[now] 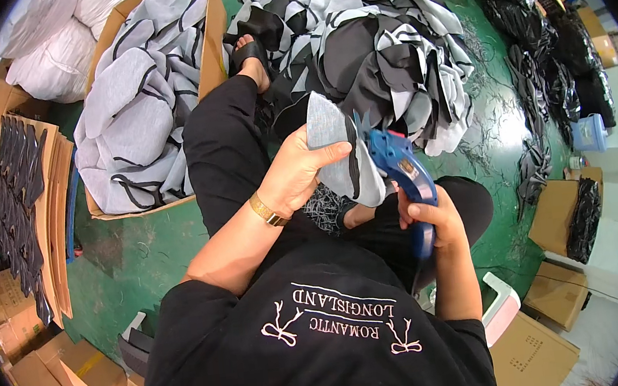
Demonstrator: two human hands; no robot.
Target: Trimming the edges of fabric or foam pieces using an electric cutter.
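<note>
My left hand (311, 161) pinches a grey fabric piece (329, 121) with a black strip along it, thumb on top and fingers behind. My right hand (432, 214) is wrapped round the handle of blue electric scissors (404, 164). Their pointed blades (362, 125) are at the right edge of the fabric, close beside its black strip. Whether the blades are closed on the cloth I cannot tell. Beyond my hands a large heap of grey and black fabric pieces (361, 44) lies on the floor.
On the left stands a cardboard box (212, 45) full of grey fabric pieces (137, 98). Thread scraps (324, 210) lie between my legs on the green floor (136, 268). Black plastic bags (558, 54), a light-blue bucket (589, 133) and cartons (557, 291) line the right side.
</note>
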